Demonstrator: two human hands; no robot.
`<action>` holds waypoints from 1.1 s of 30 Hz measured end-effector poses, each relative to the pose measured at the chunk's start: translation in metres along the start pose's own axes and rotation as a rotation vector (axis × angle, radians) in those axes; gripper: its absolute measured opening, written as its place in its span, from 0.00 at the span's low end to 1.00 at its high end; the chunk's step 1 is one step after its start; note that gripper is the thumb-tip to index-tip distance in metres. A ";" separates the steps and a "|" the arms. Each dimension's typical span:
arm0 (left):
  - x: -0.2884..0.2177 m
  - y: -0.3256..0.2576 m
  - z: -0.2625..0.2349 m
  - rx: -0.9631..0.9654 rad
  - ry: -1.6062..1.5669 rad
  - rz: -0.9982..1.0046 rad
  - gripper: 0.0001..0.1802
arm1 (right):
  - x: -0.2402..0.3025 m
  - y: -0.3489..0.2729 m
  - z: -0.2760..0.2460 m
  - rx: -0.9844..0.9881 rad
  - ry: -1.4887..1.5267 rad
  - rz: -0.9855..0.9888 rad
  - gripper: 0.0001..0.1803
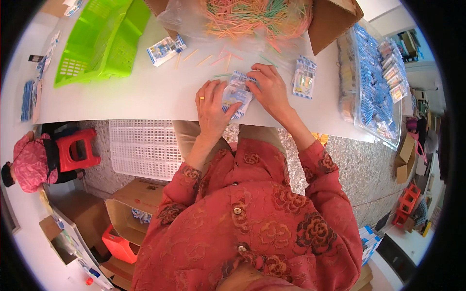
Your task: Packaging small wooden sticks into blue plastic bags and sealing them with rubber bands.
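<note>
Between my two hands a small blue-and-white plastic packet rests near the table's front edge. My left hand, with a ring on one finger, has its fingers bent along the packet's left side and its thumb on the lower part. At the upper right corner, the thumb and fingers of my right hand pinch the packet. What lies under the fingertips is hidden. A similar packet is right of my right hand, and another packet lies farther left. Several thin coloured sticks are scattered just beyond my hands.
A cardboard box at the back holds a clear bag full of pink, yellow and green sticks. Left stands a green basket; right, a clear bin heaped with packets. Below are a white crate and a seated person.
</note>
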State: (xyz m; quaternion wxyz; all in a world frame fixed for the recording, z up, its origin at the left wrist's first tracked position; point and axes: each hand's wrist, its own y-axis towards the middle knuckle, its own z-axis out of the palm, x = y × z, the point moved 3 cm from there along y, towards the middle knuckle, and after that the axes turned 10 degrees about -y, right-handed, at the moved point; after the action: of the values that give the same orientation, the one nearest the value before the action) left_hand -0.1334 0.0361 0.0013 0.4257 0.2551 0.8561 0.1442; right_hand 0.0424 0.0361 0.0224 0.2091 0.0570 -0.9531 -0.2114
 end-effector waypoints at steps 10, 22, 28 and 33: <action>0.001 0.001 -0.003 -0.038 -0.040 0.009 0.36 | 0.008 0.000 -0.003 0.129 0.285 0.160 0.10; -0.012 0.024 -0.029 0.241 -0.640 -0.307 0.12 | 0.030 0.014 -0.043 0.298 0.487 0.150 0.08; -0.029 0.022 -0.035 0.178 -0.687 -0.278 0.06 | 0.041 0.016 -0.062 0.317 0.505 0.138 0.07; -0.032 0.015 -0.036 0.099 -0.703 -0.315 0.04 | 0.047 0.015 -0.067 0.277 0.491 0.079 0.09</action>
State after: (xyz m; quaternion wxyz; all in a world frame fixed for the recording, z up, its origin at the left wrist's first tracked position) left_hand -0.1408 0.0294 0.0506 0.6971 0.1745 0.6927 -0.0608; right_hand 0.0279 0.0154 0.1018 0.4320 0.0974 -0.8952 -0.0506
